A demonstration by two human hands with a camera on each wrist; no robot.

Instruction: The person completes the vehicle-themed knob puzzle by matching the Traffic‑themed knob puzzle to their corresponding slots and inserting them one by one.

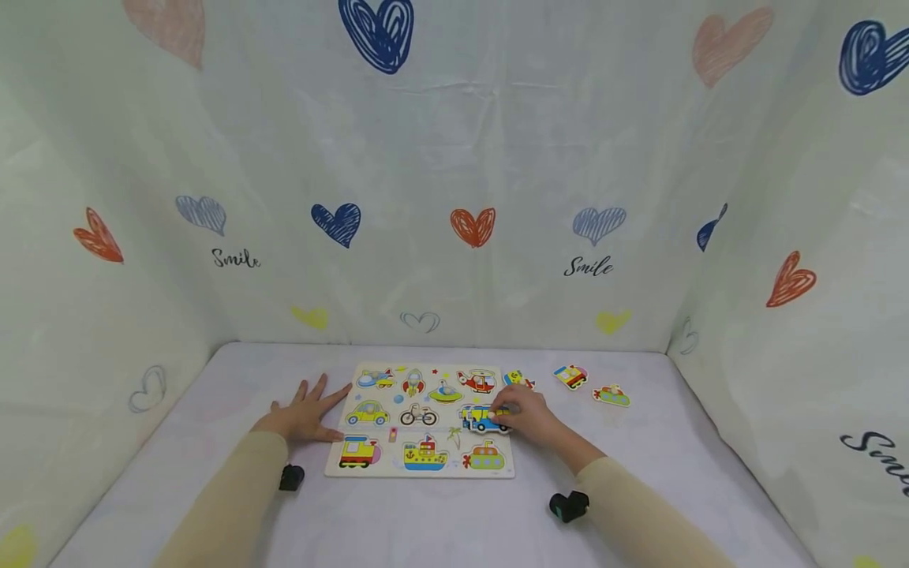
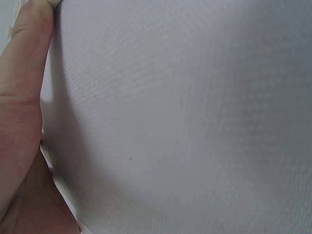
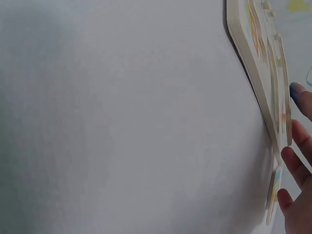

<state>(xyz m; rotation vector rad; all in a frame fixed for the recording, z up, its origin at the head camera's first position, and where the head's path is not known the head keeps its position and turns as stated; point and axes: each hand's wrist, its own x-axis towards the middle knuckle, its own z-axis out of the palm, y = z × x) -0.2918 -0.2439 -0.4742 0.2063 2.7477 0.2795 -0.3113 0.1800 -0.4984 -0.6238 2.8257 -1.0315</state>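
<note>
A wooden puzzle board (image 1: 392, 465) printed with vehicles lies on the white-covered table. My left hand (image 1: 305, 416) is spread flat at its left side, fingertips and thumb at the board's edge; in the left wrist view the thumb (image 2: 24, 73) shows along the left. At the board's right side my right hand (image 1: 529, 416) pinches a blue bus puzzle piece (image 1: 483, 420) between thumb and fingers. The bus overlaps its printed picture, shifted a little to the right. The right wrist view shows the held piece (image 3: 286, 87) edge-on, slightly above the board's surface.
A yellow and blue puzzle piece (image 1: 517, 379) lies beyond the right hand, partly covered by it. Farther right lie a train piece (image 1: 571, 377) and a submarine piece (image 1: 611, 396). Black devices (image 1: 570, 506) sit at both wrists. A heart-printed cloth (image 1: 426, 276) walls the back and sides.
</note>
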